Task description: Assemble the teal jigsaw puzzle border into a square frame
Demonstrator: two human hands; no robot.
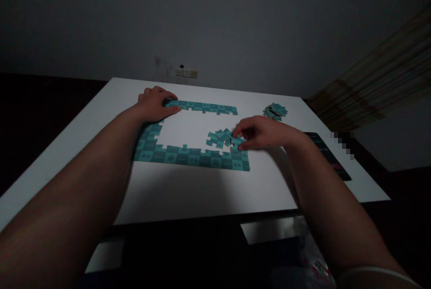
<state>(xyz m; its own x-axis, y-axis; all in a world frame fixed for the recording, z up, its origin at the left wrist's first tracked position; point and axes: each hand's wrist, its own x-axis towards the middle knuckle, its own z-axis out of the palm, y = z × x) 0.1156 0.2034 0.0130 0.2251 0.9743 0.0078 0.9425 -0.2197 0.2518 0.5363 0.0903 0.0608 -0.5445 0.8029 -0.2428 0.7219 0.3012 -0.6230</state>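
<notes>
A teal checkered jigsaw border [191,157] lies flat on the white table, joined along its left, near and far sides. My left hand [155,104] rests on its far left corner, thumb and fingers apart, covering part of it. At the near right end, my right hand [261,132] has thumb and fingertips closed on a teal puzzle piece [238,143], which touches or lies very close to the border. Just left of those fingertips, a few loose puzzle pieces [215,138] overlap inside the border.
A small heap of puzzle pieces [275,111] sits at the table's far right. Partly behind my right forearm lies a dark printed sheet or flat box [328,156]. The white table [188,199] ends near a wall with sockets [186,73]; a striped curtain [377,73] hangs at right.
</notes>
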